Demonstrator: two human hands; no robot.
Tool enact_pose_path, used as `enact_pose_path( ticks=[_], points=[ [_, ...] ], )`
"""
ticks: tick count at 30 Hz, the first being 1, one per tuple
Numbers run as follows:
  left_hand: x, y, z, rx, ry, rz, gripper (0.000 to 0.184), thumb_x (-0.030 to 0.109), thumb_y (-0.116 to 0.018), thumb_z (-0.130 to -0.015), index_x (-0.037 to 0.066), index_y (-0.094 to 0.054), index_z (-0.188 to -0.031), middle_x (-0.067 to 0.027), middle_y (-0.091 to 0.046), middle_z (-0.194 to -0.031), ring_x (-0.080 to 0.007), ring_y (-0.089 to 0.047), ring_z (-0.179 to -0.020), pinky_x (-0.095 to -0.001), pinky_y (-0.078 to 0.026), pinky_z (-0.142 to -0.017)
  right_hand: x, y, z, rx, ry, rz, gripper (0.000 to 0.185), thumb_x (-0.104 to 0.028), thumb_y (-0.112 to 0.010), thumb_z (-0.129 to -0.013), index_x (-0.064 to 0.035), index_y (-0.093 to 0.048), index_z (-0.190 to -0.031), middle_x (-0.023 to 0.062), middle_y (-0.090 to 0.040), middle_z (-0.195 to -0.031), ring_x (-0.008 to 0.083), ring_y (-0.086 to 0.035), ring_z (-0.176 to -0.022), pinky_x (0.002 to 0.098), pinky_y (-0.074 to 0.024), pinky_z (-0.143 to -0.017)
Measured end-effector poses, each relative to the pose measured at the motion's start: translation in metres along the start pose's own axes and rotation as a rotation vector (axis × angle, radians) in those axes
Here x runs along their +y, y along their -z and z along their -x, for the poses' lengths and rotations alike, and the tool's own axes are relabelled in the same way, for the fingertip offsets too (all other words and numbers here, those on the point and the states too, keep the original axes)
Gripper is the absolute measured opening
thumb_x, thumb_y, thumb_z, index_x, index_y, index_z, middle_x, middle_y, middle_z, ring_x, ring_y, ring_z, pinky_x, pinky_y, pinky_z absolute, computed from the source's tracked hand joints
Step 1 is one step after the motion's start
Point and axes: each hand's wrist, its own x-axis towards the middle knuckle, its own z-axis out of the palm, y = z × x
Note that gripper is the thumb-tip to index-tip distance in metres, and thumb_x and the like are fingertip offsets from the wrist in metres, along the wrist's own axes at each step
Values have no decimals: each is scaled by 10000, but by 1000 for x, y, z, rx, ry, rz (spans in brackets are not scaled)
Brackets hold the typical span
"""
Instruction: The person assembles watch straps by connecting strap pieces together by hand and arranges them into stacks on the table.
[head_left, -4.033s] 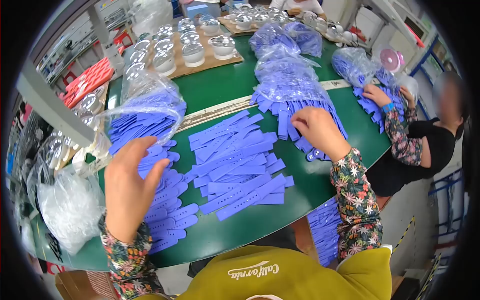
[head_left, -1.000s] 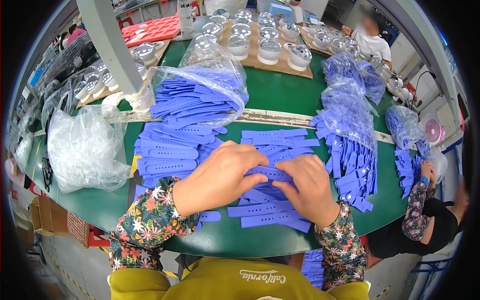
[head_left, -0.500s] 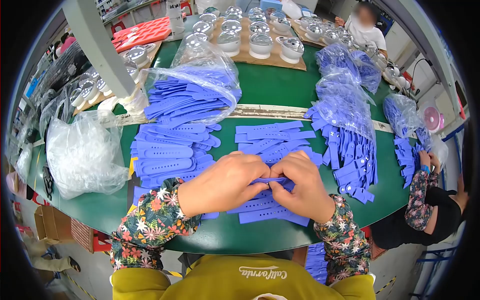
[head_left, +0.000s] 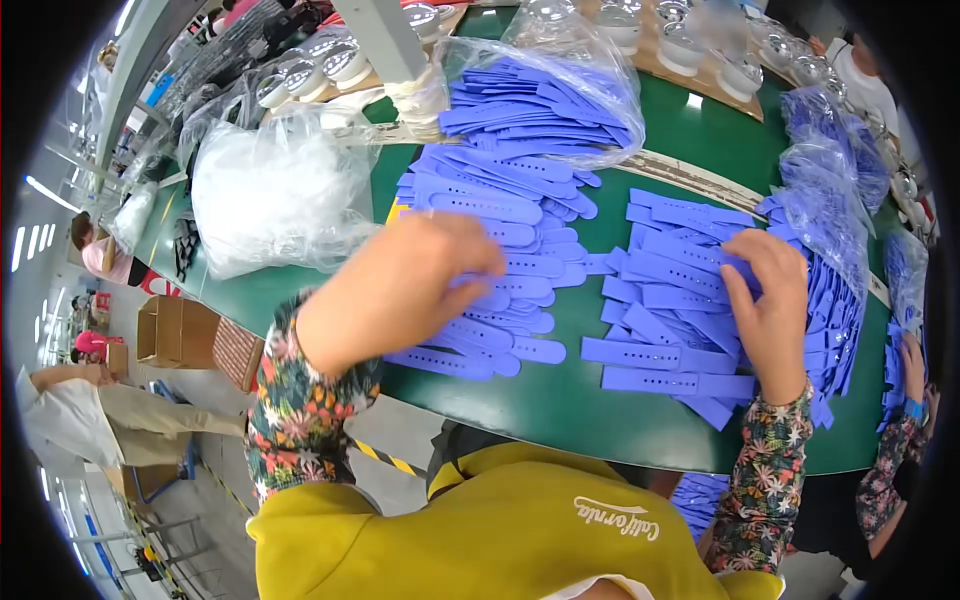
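Observation:
My left hand (head_left: pixel 415 280) is over the left pile of blue perforated straps (head_left: pixel 530 265), thumb and fingers apart. Its fingertips are slightly blurred, and nothing shows between them. To the right lies a second pile of blue straps (head_left: pixel 655 355), stacked crosswise, some with small shiny studs. My right hand (head_left: pixel 775 300) hovers at this pile's right side, its thumb and fingers spread with nothing held. Whether its fingertips touch the straps I cannot tell. Behind the left pile, more straps spill from an open clear plastic bag (head_left: pixel 625 125).
A bundle of clear plastic bags (head_left: pixel 275 200) sits at the table's left, near a grey post (head_left: pixel 385 40). Bagged straps (head_left: pixel 825 190) lie at the right. Clear-domed white units (head_left: pixel 680 50) stand on cardboard behind. A co-worker's hand (head_left: pixel 912 365) is at the far right.
My hands have come apart from the strap they pinched together; the left moved to the left pile, the right to the right. The view has turned left, and the strap is no longer held.

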Motion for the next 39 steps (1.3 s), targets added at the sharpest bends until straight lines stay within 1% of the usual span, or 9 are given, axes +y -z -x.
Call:
enact_pose_path(
  ticks=[4,7,12,16,20,27,32,36,39],
  points=[
    [-5,-35,35,-21,16,59,230,46,-717,-765,40,-663,-989,-128,-623,-912,-364,-606,-886,-447,-505,-792,12,11,2,63,-57,10,178,-59,-693,-852,-26,-680,-1026,134,-683,-1118,310,-614,-1101,392,-436,-991],
    [0,-48,41,5,154,-8,312,29,-763,-722,39,-658,-1015,-130,-626,-1045,-363,-595,-1012,-433,-496,-873,37,30,3,175,-124,-89,155,-43,-664,-893,9,-687,-1037,111,-701,-1053,231,-649,-989,322,-480,-902],
    [-14,-48,38,60,81,48,174,-2,-739,-726,19,-627,-858,-132,-641,-901,-359,-591,-905,-400,-465,-806,79,62,15,156,-344,-78,167,-44,-682,-878,-9,-704,-1040,86,-713,-982,184,-660,-864,295,-508,-787],
    [-29,-28,24,187,98,118,133,21,-695,-837,-24,-681,-962,-172,-680,-858,-325,-657,-801,-383,-511,-737,96,50,21,-36,-298,109,195,-51,-710,-804,-17,-705,-996,133,-708,-931,263,-682,-839,361,-528,-745],
    [18,-13,-42,279,206,489,163,21,-632,-892,-53,-661,-1034,-184,-668,-890,-285,-662,-746,-369,-523,-713,91,28,14,-299,-487,444,311,-267,-824,-705,-47,-662,-853,146,-694,-768,356,-678,-753,445,-535,-688],
    [31,-39,-98,175,-190,495,204,56,-539,-992,-27,-630,-1154,-62,-648,-854,-120,-627,-662,-258,-516,-630,90,10,24,-242,-593,547,291,-199,-746,-734,-1,-626,-910,212,-684,-755,394,-679,-736,495,-539,-669],
    [27,-38,-98,-35,103,802,215,107,-516,-1022,-7,-624,-1169,-36,-664,-840,-85,-605,-645,-234,-506,-598,93,17,21,-114,-507,575,180,-164,-647,-813,11,-620,-845,228,-672,-749,410,-663,-714,483,-541,-670],
    [25,-43,-99,-57,129,902,226,155,-502,-1024,-4,-634,-1116,-64,-680,-769,-120,-601,-562,-281,-482,-535,90,20,16,140,-443,85,143,-122,-541,-957,8,-601,-953,167,-646,-736,222,-631,-624,359,-519,-616],
    [22,-43,-100,-63,111,892,236,172,-496,-1028,-6,-626,-1110,-67,-680,-767,-119,-593,-556,-276,-476,-531,63,17,10,190,-597,-764,247,-141,-446,-1055,-26,-513,-1262,54,-624,-776,109,-574,-652,254,-466,-590]
  ],
)
